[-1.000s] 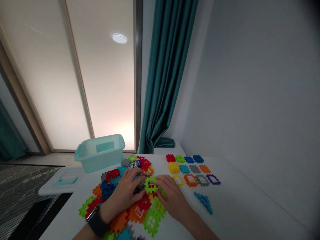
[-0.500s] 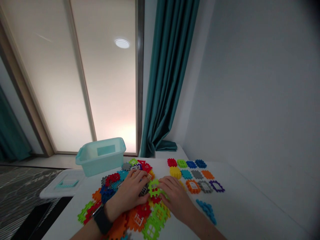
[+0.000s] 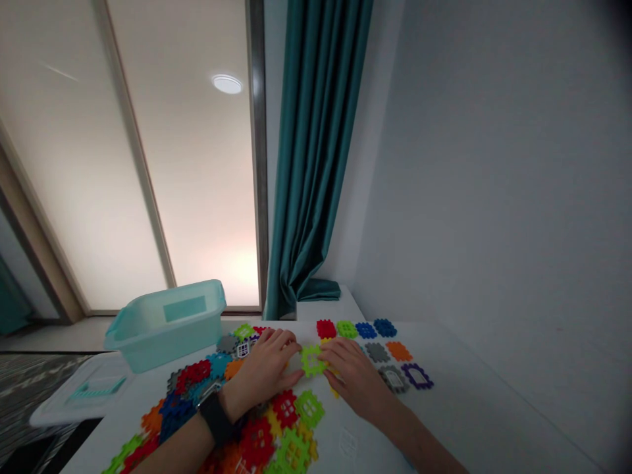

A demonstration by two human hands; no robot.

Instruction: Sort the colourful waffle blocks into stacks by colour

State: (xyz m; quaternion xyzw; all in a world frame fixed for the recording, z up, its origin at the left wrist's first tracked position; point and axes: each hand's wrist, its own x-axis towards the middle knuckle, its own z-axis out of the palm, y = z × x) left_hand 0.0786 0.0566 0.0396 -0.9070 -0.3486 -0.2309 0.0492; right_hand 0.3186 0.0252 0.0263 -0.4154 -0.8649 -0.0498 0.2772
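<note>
A: How many tiles are set out in order?

B: Eight plainly show in the neat rows of plastic tiles [image 3: 378, 352] at the back right of the tabletop [image 3: 469, 415]: red, lime and two blue at the back, then gray and orange, then a gray window tile and a purple frame. Bits of yellow peek out beside the right hand [image 3: 356, 378], but I can't count those.

A: And the heap [image 3: 192, 372]?

B: Roughly twenty tiles show, overlapping, from mid-tabletop toward the left and near edges. The bottom of the view cuts it off, so that's no exact count. One pale tile [image 3: 348, 442] lies alone near the front edge.

A: What are the hands doing?

B: The left hand [image 3: 261, 372], with a black wristwatch [image 3: 216, 418], is half curled. The right is spread wider, its fingers [image 3: 333, 352] against the tile between them.

A: Which tile?

B: One lime-green window tile [image 3: 312, 361], lying flat toward the back of the tabletop. Both hands touch its sides, though I can't tell if either really grips it.

A: Anything else?

B: One pale teal plastic bin [image 3: 165, 326] at the back left corner, and one lid [image 3: 81, 398] just beside it, off the left edge.
</note>
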